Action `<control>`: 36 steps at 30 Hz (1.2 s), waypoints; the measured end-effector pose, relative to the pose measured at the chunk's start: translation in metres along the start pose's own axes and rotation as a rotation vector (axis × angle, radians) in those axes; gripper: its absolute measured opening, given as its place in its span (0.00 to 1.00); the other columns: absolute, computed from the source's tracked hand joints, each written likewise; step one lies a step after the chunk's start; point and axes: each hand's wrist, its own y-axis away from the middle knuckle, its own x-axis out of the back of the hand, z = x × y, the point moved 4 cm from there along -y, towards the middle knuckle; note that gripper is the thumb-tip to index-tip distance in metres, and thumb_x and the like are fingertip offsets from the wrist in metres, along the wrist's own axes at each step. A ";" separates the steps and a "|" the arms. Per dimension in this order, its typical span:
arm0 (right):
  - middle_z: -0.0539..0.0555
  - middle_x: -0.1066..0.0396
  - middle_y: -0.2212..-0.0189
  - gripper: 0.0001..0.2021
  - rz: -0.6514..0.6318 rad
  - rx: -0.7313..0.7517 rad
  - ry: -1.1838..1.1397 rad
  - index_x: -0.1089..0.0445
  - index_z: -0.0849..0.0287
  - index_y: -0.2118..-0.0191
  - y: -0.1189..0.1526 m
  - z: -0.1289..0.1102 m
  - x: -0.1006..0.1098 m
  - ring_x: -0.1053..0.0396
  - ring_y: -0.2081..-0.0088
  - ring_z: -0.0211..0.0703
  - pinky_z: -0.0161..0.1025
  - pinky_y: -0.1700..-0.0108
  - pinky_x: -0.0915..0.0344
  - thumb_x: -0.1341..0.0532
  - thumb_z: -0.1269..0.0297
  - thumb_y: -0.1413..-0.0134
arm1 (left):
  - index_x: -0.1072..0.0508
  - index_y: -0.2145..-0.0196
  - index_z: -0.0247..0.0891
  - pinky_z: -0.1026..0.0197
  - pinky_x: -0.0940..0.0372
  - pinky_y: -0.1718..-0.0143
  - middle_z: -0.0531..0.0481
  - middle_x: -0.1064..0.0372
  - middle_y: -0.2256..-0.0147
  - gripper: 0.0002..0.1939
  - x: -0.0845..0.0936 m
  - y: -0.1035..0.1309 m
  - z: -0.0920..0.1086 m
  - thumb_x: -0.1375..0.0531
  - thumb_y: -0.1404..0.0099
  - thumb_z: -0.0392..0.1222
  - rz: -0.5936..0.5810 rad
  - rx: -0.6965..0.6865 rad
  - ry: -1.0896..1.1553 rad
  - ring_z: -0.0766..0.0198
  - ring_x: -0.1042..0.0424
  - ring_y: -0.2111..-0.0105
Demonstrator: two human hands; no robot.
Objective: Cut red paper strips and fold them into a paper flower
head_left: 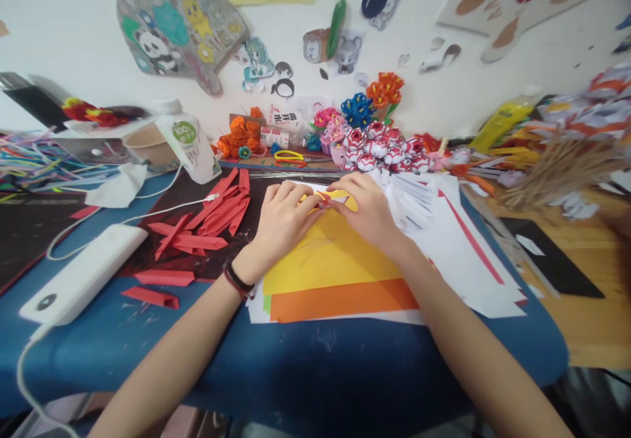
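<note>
Both hands meet over the yellow paper [340, 254], fingers pinched together. Between them is a small folded paper piece [323, 201] in red and white, with yellow strips showing beside it. My left hand [283, 218] grips its left side, and my right hand [367, 211] grips the right side; the fingertips partly hide it. An orange sheet [345, 300] and white sheets stick out from under the yellow one. Left of my hands lies a loose pile of red folded paper strips [224, 204]. White folded strips [407, 198] lie just right of my right hand.
A white power bank [83, 273] with a cable lies at left, near a white bottle [187, 139]. Red-and-white paper flowers [379, 145] and yellow-handled scissors [290, 157] sit at the back. White sheets [453, 260] lie at right, beside a bundle of thin sticks [547, 168].
</note>
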 end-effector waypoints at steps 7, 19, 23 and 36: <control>0.55 0.26 0.61 0.07 -0.119 0.184 -0.013 0.25 0.56 0.56 0.003 -0.006 -0.003 0.33 0.57 0.49 0.46 0.55 0.37 0.40 0.68 0.37 | 0.25 0.57 0.39 0.53 0.45 0.58 0.47 0.23 0.59 0.11 -0.001 0.001 0.001 0.41 0.29 0.48 -0.011 -0.030 0.009 0.57 0.32 0.59; 0.53 0.22 0.64 0.08 -0.145 0.196 -0.084 0.22 0.56 0.58 0.004 -0.003 -0.004 0.31 0.62 0.45 0.43 0.58 0.36 0.40 0.67 0.36 | 0.24 0.58 0.40 0.52 0.45 0.57 0.49 0.22 0.61 0.10 0.001 0.002 -0.003 0.40 0.30 0.47 0.006 -0.048 0.116 0.59 0.32 0.61; 0.52 0.20 0.64 0.09 -0.154 0.187 -0.118 0.21 0.55 0.59 0.003 -0.001 -0.004 0.30 0.64 0.45 0.43 0.59 0.36 0.39 0.64 0.36 | 0.24 0.57 0.40 0.53 0.45 0.58 0.49 0.22 0.60 0.10 0.002 0.002 -0.004 0.41 0.30 0.47 0.008 -0.052 0.144 0.59 0.32 0.61; 0.51 0.19 0.65 0.08 -0.177 0.108 -0.186 0.19 0.52 0.61 -0.001 0.000 0.000 0.28 0.65 0.45 0.44 0.59 0.34 0.38 0.63 0.38 | 0.24 0.58 0.41 0.52 0.45 0.57 0.49 0.22 0.60 0.10 0.001 0.001 -0.004 0.42 0.29 0.47 -0.032 -0.033 0.159 0.59 0.32 0.61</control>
